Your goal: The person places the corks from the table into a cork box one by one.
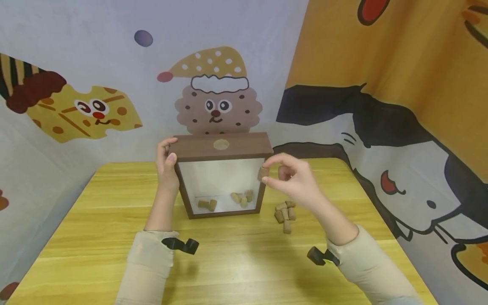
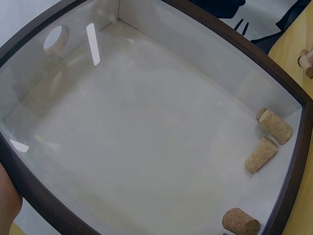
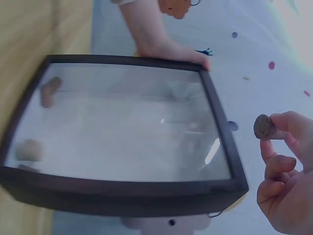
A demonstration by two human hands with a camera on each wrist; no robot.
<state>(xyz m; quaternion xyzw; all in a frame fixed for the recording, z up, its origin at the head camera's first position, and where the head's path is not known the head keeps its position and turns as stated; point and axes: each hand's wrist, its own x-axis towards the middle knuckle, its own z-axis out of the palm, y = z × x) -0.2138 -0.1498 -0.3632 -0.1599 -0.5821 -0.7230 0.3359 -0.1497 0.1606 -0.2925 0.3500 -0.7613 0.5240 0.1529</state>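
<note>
Looking at a big cartoon-print backdrop behind everything, then a yellow wood-grain desk. Next size down, a brown-framed box with a clear front and a round hole up top, standing upright by the desk's far edge, about midway between the far corners. Then beige sleeves reaching in over the desk, with black gadgets at the cuffs.

Left hand: gripping the box's upper left corner, thumb toward the front, fingers curled round toward the back. Right hand: up beside the box's upper right corner, thumb and index finger pinching, the rest curled in.

Also seeing a loose heap of corks on the desk, closer to its right edge than its left. On the box floor, a cluster of corks near the right corner (can't get an exact count, tbh) and a pair of corks near the left. And tiniest, a single cork, pinched between right thumb and index fingertips, just beside the box and off the desk.
</note>
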